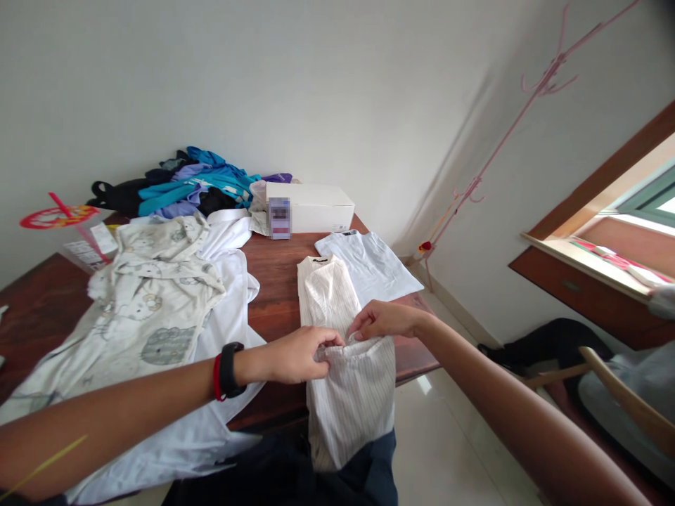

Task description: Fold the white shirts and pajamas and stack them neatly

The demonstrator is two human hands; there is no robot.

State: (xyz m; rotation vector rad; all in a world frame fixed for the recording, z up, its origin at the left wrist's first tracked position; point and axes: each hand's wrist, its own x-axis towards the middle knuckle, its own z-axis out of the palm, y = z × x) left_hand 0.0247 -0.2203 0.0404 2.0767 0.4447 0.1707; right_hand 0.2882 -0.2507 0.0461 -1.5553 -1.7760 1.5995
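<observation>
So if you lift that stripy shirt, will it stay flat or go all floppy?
Probably floppy: the striped shirt already droops over the table edge and bunches where the left hand and right hand pinch it. It looks thin, so likely light.

Striped shirt [337, 330] on table [274, 295] edge; folded shirt [369, 263] right-behind it; box [311, 207] behind both.
</observation>
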